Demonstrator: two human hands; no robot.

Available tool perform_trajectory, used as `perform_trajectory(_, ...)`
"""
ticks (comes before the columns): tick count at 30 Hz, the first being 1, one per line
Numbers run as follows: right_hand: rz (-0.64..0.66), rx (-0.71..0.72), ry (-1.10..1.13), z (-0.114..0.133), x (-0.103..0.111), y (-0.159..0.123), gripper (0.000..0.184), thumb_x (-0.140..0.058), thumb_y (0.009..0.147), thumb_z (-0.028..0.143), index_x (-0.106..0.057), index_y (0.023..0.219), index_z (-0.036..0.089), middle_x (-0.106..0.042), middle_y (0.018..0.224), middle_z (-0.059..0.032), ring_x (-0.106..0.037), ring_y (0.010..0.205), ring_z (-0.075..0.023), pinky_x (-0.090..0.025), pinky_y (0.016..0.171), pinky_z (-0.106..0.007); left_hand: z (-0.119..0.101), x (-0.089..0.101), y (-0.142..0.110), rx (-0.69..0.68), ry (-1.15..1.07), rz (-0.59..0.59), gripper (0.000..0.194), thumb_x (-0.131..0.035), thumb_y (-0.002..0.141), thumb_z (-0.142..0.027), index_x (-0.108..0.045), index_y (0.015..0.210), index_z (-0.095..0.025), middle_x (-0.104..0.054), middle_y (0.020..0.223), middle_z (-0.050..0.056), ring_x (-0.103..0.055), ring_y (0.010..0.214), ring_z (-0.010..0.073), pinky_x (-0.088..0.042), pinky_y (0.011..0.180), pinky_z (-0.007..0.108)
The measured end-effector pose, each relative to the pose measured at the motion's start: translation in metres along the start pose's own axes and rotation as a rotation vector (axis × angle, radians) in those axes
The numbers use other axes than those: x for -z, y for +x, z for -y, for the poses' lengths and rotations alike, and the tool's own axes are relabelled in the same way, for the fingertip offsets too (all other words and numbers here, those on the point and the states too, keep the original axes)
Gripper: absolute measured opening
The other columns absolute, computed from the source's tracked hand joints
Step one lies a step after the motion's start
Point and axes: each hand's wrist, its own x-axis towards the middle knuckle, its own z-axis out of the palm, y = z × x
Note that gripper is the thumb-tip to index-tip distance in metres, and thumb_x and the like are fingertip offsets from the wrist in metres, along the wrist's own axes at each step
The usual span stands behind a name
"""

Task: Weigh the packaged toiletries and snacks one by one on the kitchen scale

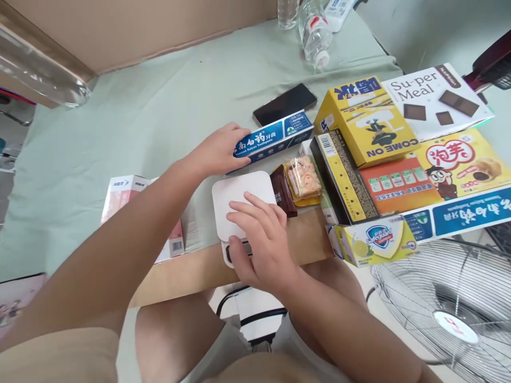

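My left hand [223, 149] is closed round the near end of a long blue toothpaste box [275, 135], thumb along its front side and fingers over the top. Just below it lies a small white kitchen scale [239, 189] at the table's front edge. Over the scale's lower right part is my right hand [263, 234], its fingers spread and nothing held; I cannot tell whether the fingertips touch the scale. The hand hides part of the scale's display strip. Touching or nearly touching the scale's right side are a brown packet [282, 191] and a wrapped snack [303, 178].
A black phone [285, 105] lies behind the toothpaste. Stacked boxes, including a yellow box [367, 125] and a Safeguard soap box [375, 239], fill the right. A pink-white box [125, 191] is at left, plastic bottles [315, 34] at the back, a fan [443, 303] below right.
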Motion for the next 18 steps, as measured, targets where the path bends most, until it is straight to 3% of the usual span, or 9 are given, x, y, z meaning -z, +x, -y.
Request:
perform_trajectory(5,0.032,-0.073,-0.058,-0.008,-0.006,0.002,0.026,-0.053,0.097,0.02,-0.062,0.122,0.021,-0.078,0.129,-0.0057,-0.065,0.136,-0.0241,-0.041,0.107,-0.038,0.001,-0.007,0.006,-0.062,-0.05,-0.009,0.073,-0.065,0.083,-0.043,-0.059,0.152,-0.02,-0.062,0.147,0.011,-0.061,0.134,0.0352,-0.047,0.118,0.046)
perform_trajectory(10,0.018,-0.134,-0.101,-0.018,-0.019,0.012,0.029,-0.051,0.097,0.022,-0.064,0.123,0.019,-0.075,0.132,-0.0104,-0.065,0.133,-0.0253,-0.042,0.107,-0.039,-0.005,-0.006,0.008,-0.065,-0.019,-0.025,0.07,-0.064,0.081,-0.039,-0.061,0.149,-0.022,-0.065,0.144,0.01,-0.062,0.132,0.0341,-0.049,0.115,0.045)
perform_trajectory(15,-0.018,-0.106,-0.075,-0.019,-0.033,0.021,0.03,-0.051,0.096,0.02,-0.063,0.123,0.017,-0.074,0.131,-0.0123,-0.065,0.128,-0.0241,-0.043,0.103,-0.039,-0.018,-0.012,0.01,-0.006,0.077,-0.036,0.065,-0.062,0.081,-0.031,-0.062,0.146,-0.024,-0.066,0.147,0.011,-0.064,0.133,0.0345,-0.051,0.113,0.046)
perform_trajectory(18,-0.037,-0.064,-0.063,-0.016,-0.039,0.022,0.029,-0.052,0.095,0.019,-0.063,0.122,0.017,-0.075,0.128,-0.012,-0.066,0.125,-0.0232,-0.044,0.101,-0.038,-0.021,-0.017,0.015,-0.025,0.019,-0.041,0.068,-0.06,0.084,-0.025,-0.057,0.152,-0.023,-0.061,0.156,0.011,-0.06,0.141,0.0324,-0.048,0.118,0.044)
